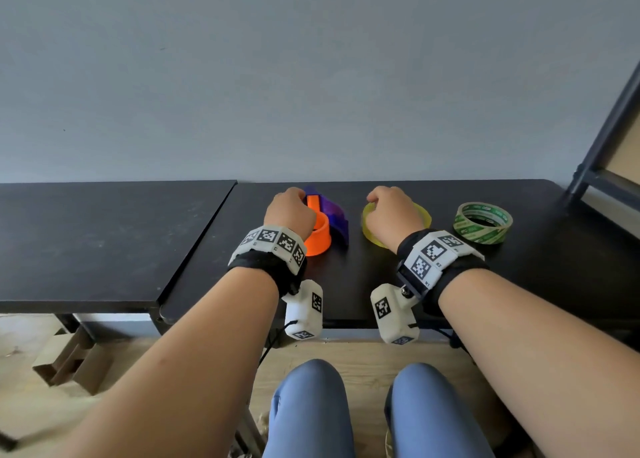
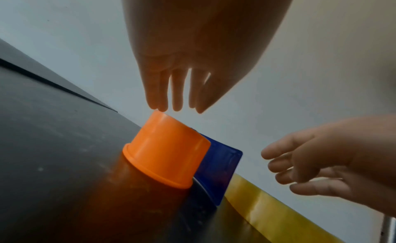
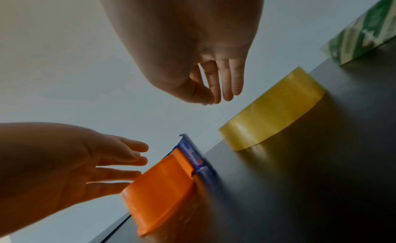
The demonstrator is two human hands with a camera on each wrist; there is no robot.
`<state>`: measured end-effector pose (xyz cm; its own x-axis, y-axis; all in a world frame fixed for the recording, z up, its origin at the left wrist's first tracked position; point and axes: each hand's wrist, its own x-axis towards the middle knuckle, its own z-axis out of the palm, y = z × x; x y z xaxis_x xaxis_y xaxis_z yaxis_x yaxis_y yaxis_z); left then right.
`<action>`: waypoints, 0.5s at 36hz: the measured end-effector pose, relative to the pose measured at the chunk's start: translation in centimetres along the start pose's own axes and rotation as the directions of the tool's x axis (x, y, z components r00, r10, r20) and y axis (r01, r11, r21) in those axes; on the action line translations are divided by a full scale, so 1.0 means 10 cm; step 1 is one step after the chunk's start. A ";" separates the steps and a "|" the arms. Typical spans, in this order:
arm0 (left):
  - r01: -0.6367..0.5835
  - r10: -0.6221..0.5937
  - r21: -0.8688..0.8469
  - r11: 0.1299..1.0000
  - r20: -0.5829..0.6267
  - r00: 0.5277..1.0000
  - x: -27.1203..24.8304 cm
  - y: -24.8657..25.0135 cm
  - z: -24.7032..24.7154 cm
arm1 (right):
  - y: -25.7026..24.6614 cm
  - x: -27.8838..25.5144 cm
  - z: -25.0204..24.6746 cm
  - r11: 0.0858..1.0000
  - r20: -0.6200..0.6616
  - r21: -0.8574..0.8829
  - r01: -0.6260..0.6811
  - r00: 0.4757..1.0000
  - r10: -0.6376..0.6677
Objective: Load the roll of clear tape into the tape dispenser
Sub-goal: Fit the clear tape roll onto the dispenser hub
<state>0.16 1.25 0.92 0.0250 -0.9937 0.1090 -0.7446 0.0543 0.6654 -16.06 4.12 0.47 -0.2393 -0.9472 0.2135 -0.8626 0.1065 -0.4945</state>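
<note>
The tape dispenser (image 1: 322, 225) has an orange hub (image 2: 167, 151) and a purple-blue body (image 2: 220, 168). It stands on the black table (image 1: 363, 277). My left hand (image 2: 175, 109) hovers over it, fingers straight and pointing down, tips just above the hub's top edge. A yellowish translucent tape roll (image 3: 272, 109) lies flat to the right of the dispenser. Above it hangs my right hand (image 3: 218, 97), fingers loose and thumb near the index, holding nothing. In the head view both hands (image 1: 289, 208) (image 1: 391, 212) cover part of their objects.
A second tape roll with green print (image 1: 483, 222) lies flat further right. A lower black table (image 1: 86, 243) adjoins on the left. A dark metal shelf frame (image 1: 602, 139) stands at the right edge. The wall is close behind, and cardboard (image 1: 69, 360) lies on the floor.
</note>
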 end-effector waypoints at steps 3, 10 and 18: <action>0.015 -0.017 0.044 0.999 0.051 0.999 -0.03 0.06 0.07 | 0.10 -0.01 -0.04 0.996 0.048 -0.086 -0.017 0.999 0.021; 0.017 -0.021 0.094 0.995 0.038 0.999 -0.03 0.07 0.17 | 0.22 0.03 0.08 0.977 0.242 -0.209 -0.046 0.965 0.097; -0.001 -0.004 0.075 0.997 0.071 0.997 0.00 -0.01 0.15 | 0.14 0.16 -0.02 0.948 0.383 -0.296 -0.114 0.895 0.227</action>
<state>-0.77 1.13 -0.27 -0.0192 -0.9984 0.0533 -0.7926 0.0477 0.6078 -17.73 2.84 0.33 -0.2396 -0.9396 -0.2444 -0.9225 0.2988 -0.2444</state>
